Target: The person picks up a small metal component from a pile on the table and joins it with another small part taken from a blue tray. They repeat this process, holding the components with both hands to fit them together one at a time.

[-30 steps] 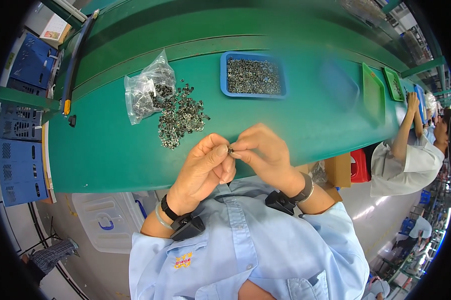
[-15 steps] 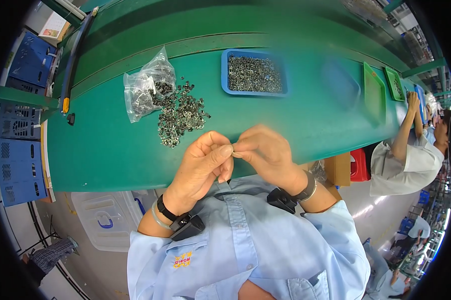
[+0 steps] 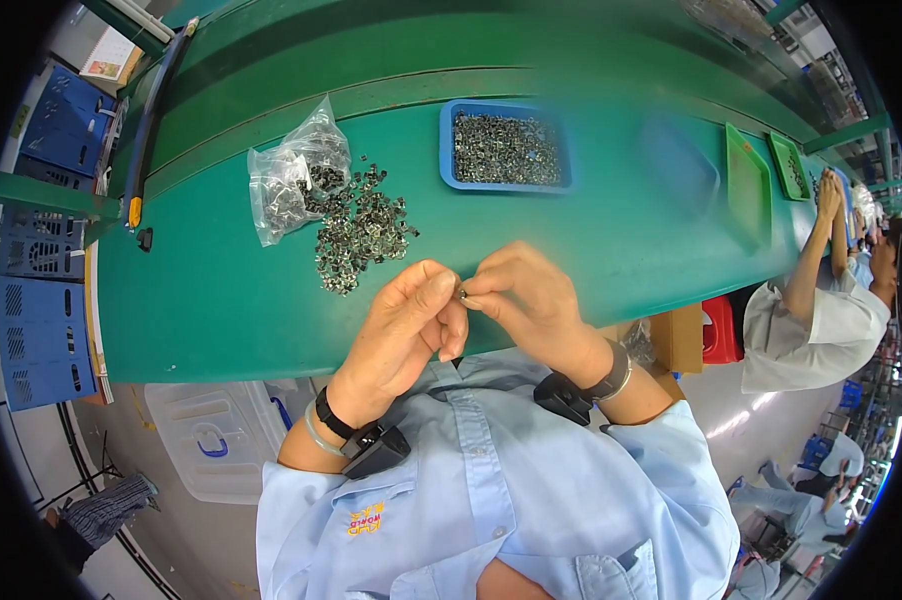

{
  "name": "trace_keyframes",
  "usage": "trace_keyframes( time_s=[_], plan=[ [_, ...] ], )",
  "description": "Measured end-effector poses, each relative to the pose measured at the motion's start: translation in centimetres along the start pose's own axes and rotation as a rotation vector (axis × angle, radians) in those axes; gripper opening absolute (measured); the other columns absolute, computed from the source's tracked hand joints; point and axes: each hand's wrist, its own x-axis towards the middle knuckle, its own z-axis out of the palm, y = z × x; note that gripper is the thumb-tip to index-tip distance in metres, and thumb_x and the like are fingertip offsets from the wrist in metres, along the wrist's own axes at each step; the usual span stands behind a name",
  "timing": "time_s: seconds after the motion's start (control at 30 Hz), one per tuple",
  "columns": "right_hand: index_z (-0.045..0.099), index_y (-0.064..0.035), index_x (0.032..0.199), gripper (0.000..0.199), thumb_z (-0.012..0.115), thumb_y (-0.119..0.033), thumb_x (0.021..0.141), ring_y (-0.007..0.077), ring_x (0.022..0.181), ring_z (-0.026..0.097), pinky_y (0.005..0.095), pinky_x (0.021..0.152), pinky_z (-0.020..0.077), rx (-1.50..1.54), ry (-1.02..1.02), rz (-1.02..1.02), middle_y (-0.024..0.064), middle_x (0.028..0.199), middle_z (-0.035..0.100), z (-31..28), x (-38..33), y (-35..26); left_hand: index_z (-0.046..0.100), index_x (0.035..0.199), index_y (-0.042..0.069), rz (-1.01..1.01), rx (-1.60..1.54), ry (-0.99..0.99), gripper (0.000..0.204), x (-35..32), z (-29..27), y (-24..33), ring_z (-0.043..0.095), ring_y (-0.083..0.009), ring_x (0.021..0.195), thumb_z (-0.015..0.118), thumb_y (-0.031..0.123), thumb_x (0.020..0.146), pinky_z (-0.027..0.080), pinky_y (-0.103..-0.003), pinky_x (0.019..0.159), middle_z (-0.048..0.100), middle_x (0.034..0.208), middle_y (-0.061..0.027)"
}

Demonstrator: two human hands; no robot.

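Note:
Close together over the table's near edge are both of my hands. Between the thumb and fingertips of my right hand [image 3: 533,305] is a tiny dark, shiny part [image 3: 462,294]. My left hand [image 3: 403,322] is closed, its fingers curled and its thumb against the index finger right beside that part; whatever lies inside it is hidden. Just beyond the left hand spreads a loose pile of small black and silvery metal parts [image 3: 361,235]. Similar parts fill an open clear plastic bag [image 3: 279,190] and a blue tray [image 3: 451,150] farther back.
The table is green [image 3: 211,320]. Toward its right stand a green tray [image 3: 749,190] and a smaller green tray [image 3: 789,165]; a blurred patch covers part of that side. A co-worker [image 3: 816,325] sits at the far right. Blue crates [image 3: 41,335] stand left; a clear bin [image 3: 211,440] is below.
My fingertips have parted slightly, and the right hand has shifted a little up and left. The tiny part now shows between them. Pile, bag and tray stay in place.

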Motion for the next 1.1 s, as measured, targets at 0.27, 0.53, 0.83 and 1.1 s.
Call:
trace_keyframes(
  time_s=[0.27,0.53,0.83,1.1],
  plan=[
    [0.063,-0.0076,0.087,0.018,0.072,-0.001,0.073,0.0213,0.075,0.058,0.0316,0.063,0.0469,-0.02,0.002,0.026,0.0044,0.083,0.06,-0.2,-0.3,0.0,0.053,0.091,0.005,-0.016,0.126,0.05,0.015,0.0,0.4,0.2,0.05,-0.0095,0.055,0.057,0.02,0.094,0.039,-0.023,0.047,0.055,0.066,-0.0035],
    [0.063,-0.0077,0.086,0.018,0.072,-0.001,0.073,0.0215,0.075,0.059,0.0317,0.063,0.0471,-0.034,-0.004,0.039,0.0048,0.084,0.06,0.0,-1.0,0.4,0.054,0.092,0.006,-0.007,0.109,0.066,0.012,-0.1,0.3,-0.4,0.051,-0.0086,0.057,0.058,0.017,0.093,0.039,-0.023,0.047,0.056,0.069,-0.0029],
    [0.064,-0.0064,0.088,0.017,0.071,0.0,0.073,0.0231,0.077,0.06,0.0337,0.065,0.0484,-0.181,0.009,-0.028,0.0063,0.085,0.061,-1.2,1.9,1.8,0.054,0.099,0.005,0.002,0.081,0.078,0.015,0.6,-0.4,0.9,0.051,-0.0102,0.056,0.052,0.02,0.096,0.04,-0.023,0.048,0.055,0.07,-0.0032],
    [0.064,-0.0064,0.088,0.013,0.068,-0.005,0.076,0.0265,0.082,0.059,0.0367,0.07,0.048,-0.481,-0.06,-0.061,0.0066,0.087,0.06,-1.2,6.0,5.5,0.053,0.105,0.003,0.142,0.033,0.234,0.017,-1.0,-3.9,2.6,0.05,-0.0111,0.055,0.05,0.017,0.096,0.04,-0.024,0.048,0.054,0.069,-0.0036]
  ],
)
